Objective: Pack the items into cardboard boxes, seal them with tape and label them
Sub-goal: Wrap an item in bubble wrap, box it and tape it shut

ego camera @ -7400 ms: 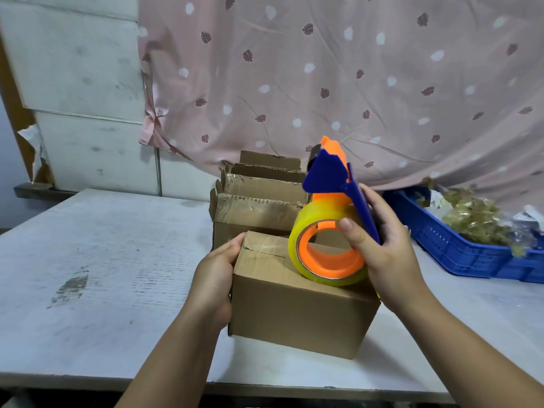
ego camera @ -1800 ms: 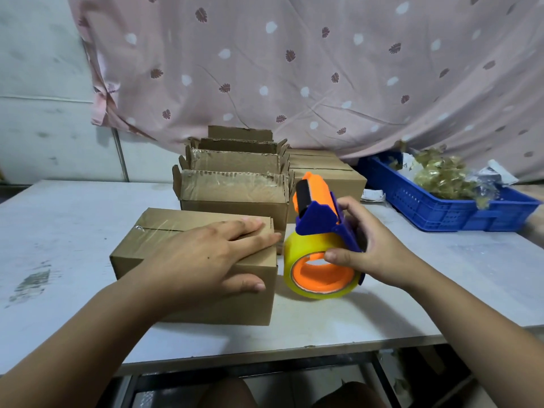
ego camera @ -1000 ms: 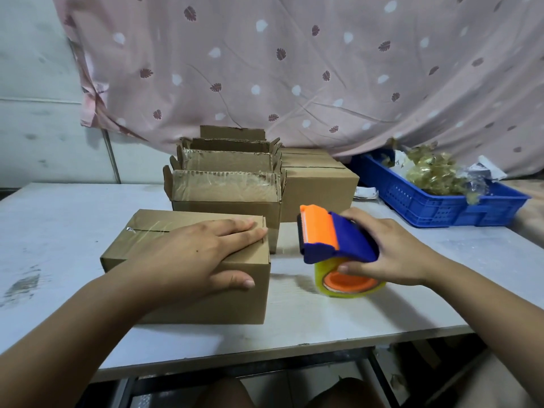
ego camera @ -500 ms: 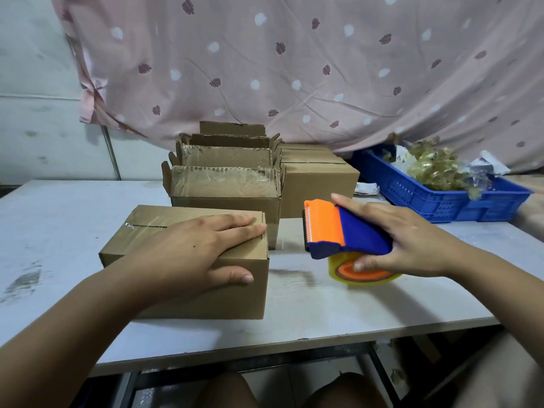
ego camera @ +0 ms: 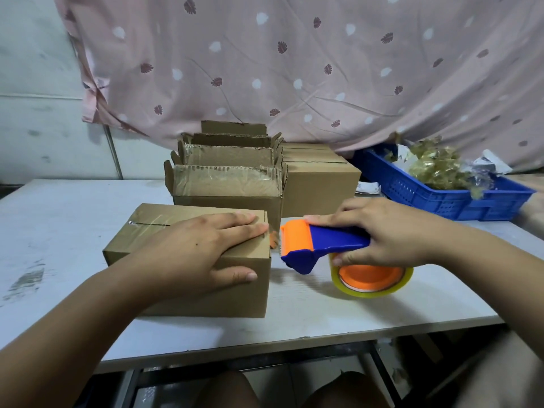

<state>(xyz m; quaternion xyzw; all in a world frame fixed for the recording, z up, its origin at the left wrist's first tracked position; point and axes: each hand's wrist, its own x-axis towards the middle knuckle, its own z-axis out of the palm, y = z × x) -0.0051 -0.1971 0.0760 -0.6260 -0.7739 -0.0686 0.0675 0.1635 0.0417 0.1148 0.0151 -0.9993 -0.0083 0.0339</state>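
A closed cardboard box (ego camera: 141, 231) with clear tape along its top seam sits on the white table (ego camera: 59, 207) in front of me. My left hand (ego camera: 203, 251) lies flat on the box's top, thumb down its front face. My right hand (ego camera: 385, 231) grips the blue and orange tape dispenser (ego camera: 318, 245), whose yellowish tape roll (ego camera: 371, 281) hangs just above the table. The dispenser's orange cutter end points at the box's right edge, a small gap from it.
Several open cardboard boxes (ego camera: 226, 187) stand in a row behind the taped one. A closed box (ego camera: 321, 184) stands to their right. A blue plastic crate (ego camera: 441, 192) of gold wrapped items sits at the far right. A pink patterned curtain hangs behind.
My right hand has moved the tape dispenser left, so its cutter end is now close to the box's right edge. My left hand stays on the box.
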